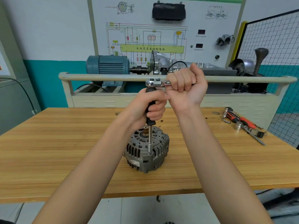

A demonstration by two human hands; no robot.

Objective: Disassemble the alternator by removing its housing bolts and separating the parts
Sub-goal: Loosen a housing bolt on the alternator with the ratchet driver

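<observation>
Left hand (151,105) grips driver (150,117) upright on alternator (146,149); right hand (184,85) clenches ratchet (154,82). Loose tools (242,123) lie far right on surface (64,143).

- one head-worn wide-angle view, looking forward and down over the surface (64,151).
- it sits close above the forearms, facing the back wall.

Both hands up, both grips closed on tool handles.
Left hand (151,105): fingers wrapped round a black vertical handle, forearm rising from lower left. Right hand (186,85): fist, palm toward camera, closed on a chrome handle, just above and right of the left, touching it; forearm rising from lower right.
</observation>
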